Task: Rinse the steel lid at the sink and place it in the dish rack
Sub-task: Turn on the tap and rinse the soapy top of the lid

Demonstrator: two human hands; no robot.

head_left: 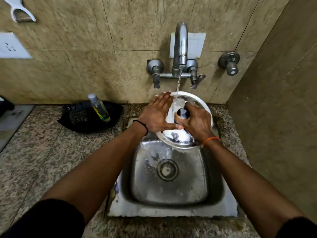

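Observation:
A round steel lid (178, 138) with a black knob (183, 113) is held tilted over the back of the steel sink (171, 205). Water runs from the tap (180, 47) onto the lid's upper face. My right hand (197, 122) is wrapped around the knob and holds the lid up. My left hand (157, 114) lies flat with fingers stretched out against the lid's left side, touching its wet surface. No dish rack shows in this view.
A black tray (82, 121) with a clear bottle (99, 107) sits on the granite counter left of the sink. Tap valves (155, 69) stick out of the tiled wall. A side wall (277, 100) stands close on the right.

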